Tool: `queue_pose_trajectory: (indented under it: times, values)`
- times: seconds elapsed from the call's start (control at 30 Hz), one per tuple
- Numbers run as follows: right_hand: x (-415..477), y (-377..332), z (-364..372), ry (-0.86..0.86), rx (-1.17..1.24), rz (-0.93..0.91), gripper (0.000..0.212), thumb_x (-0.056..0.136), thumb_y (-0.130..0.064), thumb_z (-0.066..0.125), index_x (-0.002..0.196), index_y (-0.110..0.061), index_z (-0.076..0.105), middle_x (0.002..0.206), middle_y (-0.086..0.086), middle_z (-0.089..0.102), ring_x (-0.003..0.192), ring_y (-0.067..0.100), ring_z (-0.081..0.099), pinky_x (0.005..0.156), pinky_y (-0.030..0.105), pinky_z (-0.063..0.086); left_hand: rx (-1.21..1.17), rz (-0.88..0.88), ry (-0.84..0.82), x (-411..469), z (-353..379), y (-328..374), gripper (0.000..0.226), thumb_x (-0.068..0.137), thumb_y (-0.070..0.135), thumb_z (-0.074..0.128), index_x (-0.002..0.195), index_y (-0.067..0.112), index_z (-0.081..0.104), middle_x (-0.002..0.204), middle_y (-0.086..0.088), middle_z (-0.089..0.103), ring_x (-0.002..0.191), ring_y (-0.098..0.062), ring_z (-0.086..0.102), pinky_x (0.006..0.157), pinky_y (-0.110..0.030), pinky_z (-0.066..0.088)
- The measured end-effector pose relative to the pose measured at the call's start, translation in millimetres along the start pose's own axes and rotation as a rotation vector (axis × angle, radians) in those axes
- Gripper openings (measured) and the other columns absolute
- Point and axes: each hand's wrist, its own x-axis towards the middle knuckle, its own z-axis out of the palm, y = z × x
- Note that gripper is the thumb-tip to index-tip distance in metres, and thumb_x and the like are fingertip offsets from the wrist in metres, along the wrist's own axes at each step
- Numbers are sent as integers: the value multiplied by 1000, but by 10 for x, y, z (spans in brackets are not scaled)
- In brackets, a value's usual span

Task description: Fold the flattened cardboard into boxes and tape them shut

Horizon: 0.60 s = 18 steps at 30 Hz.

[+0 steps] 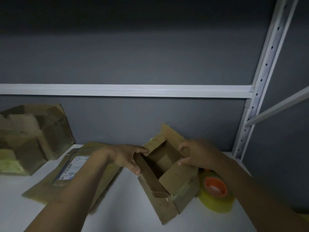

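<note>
A small brown cardboard box (168, 181) stands open-topped on the white shelf (127, 206), its flaps spread outward. My left hand (127, 158) grips the box's left wall and flap, fingers over the top edge. On the right side, my right hand (197, 154) pinches the right flap near the far corner. A roll of clear tape (217, 193) with an orange core lies against the box's right side, partly hidden under my right forearm.
Flattened cardboard (93, 181) with a white label lies on the shelf left of the box. Several folded, taped boxes (31, 139) are piled at the far left. A white shelf beam (125, 90) crosses above; a perforated upright (260, 81) stands at the right.
</note>
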Motion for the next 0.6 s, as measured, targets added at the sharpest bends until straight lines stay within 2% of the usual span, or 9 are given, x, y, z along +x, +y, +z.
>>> queue_pose_trajectory:
  times: [0.1, 0.17, 0.23, 0.3, 0.37, 0.43, 0.47, 0.53, 0.6]
  values:
    - [-5, -5, 25, -16, 28, -14, 48, 80, -46, 72, 122, -29, 57, 104, -14, 57, 86, 5, 51, 64, 17, 40, -46, -45, -27, 38, -38, -41, 99, 69, 48, 82, 151, 27, 28, 147, 4, 43, 113, -8, 55, 105, -29, 42]
    - [19, 18, 68, -22, 51, -32, 44, 80, -44, 73, 120, -30, 58, 111, -13, 60, 90, 6, 54, 72, 22, 46, -54, -33, 129, 69, -34, 25, 93, 72, 50, 79, 149, 24, 33, 140, 3, 51, 111, -8, 57, 102, -26, 42]
    - [28, 58, 103, -24, 111, -38, 37, 80, -40, 74, 113, -31, 61, 109, -10, 62, 92, 8, 58, 77, 27, 50, 91, 7, 387, 148, 21, 154, 93, 72, 60, 73, 148, 24, 33, 141, 3, 49, 120, -14, 53, 103, -29, 41]
    - [0, 102, 120, -33, 212, -19, 32, 79, -36, 75, 109, -33, 62, 105, -11, 62, 91, 5, 58, 74, 20, 49, 335, -45, 563, 284, 150, 241, 105, 69, 80, 56, 152, 28, 19, 146, 3, 43, 126, -20, 49, 102, -34, 41]
    - [-49, 135, 129, -53, 292, -10, 40, 82, -33, 74, 118, -36, 58, 112, -18, 56, 97, -1, 54, 73, 12, 43, 519, -166, 619, 405, 300, 248, 116, 61, 95, 23, 154, 29, 1, 148, 2, 39, 124, -24, 47, 98, -36, 41]
    - [-91, 152, 148, -46, 388, -28, 60, 85, -29, 71, 136, -40, 42, 131, -22, 45, 116, -1, 46, 87, 13, 42, 552, -243, 687, 499, 430, 180, 126, 50, 98, -7, 154, 26, -8, 146, 4, 43, 121, -25, 43, 94, -36, 35]
    - [-100, 166, 167, -22, 423, -29, 70, 86, -26, 70, 143, -41, 32, 140, -21, 38, 125, -1, 41, 96, 18, 41, 487, -256, 715, 516, 484, 139, 127, 50, 98, -7, 154, 25, -10, 143, 4, 46, 119, -25, 42, 92, -36, 34]
    - [-103, 173, 206, 30, 462, 5, 78, 88, -22, 67, 147, -43, 21, 147, -18, 31, 131, 3, 35, 104, 27, 39, 93, -149, 715, 519, 557, 96, 115, 71, 89, 31, 153, 22, -13, 144, -2, 46, 127, -26, 40, 95, -32, 33]
    - [-93, 146, 229, 84, 515, 61, 72, 88, -18, 65, 142, -47, 27, 141, -13, 42, 123, 7, 47, 98, 30, 46, -372, 6, 655, 461, 580, 107, 112, 81, 53, 67, 153, 21, -13, 156, -3, 29, 141, -20, 28, 104, -26, 28]
